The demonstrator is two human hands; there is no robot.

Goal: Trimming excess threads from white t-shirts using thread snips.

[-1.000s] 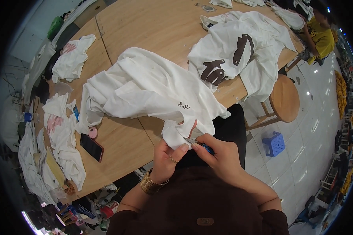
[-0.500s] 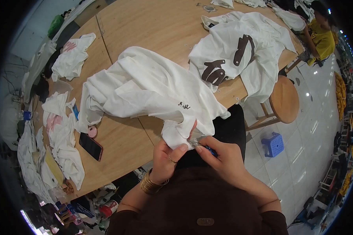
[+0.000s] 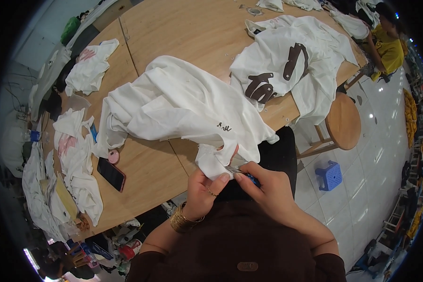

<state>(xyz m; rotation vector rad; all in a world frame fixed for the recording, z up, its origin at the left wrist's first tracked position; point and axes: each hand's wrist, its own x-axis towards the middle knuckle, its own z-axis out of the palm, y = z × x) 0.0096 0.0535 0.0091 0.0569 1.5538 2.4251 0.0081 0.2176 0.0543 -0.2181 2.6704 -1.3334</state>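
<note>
A white garment (image 3: 174, 105) with small dark lettering is spread over the near part of the table, one end hanging toward me at the edge. My left hand (image 3: 203, 190), with a ring and gold bangles on the wrist, pinches that end between thumb and fingers. Close beside it, my right hand (image 3: 266, 185) is closed around small blue-handled thread snips (image 3: 253, 179). Their metal blades point left and lie against the cloth by my left thumb. A reddish patch shows in the garment's opening just above the blades. Whether the blades are apart is too small to tell.
Another white garment (image 3: 268, 61) with large brown print lies at the table's right. White pieces with pink marks (image 3: 73, 155), a phone (image 3: 111, 174) and a pink round item (image 3: 113, 156) are on the left. A wooden stool (image 3: 342, 121), blue plastic stool (image 3: 329, 176) and a seated person (image 3: 389, 49) are right.
The view has shifted slightly, so the table and its things sit a little farther right. Both hands keep their hold, with the snips still at the cloth.
</note>
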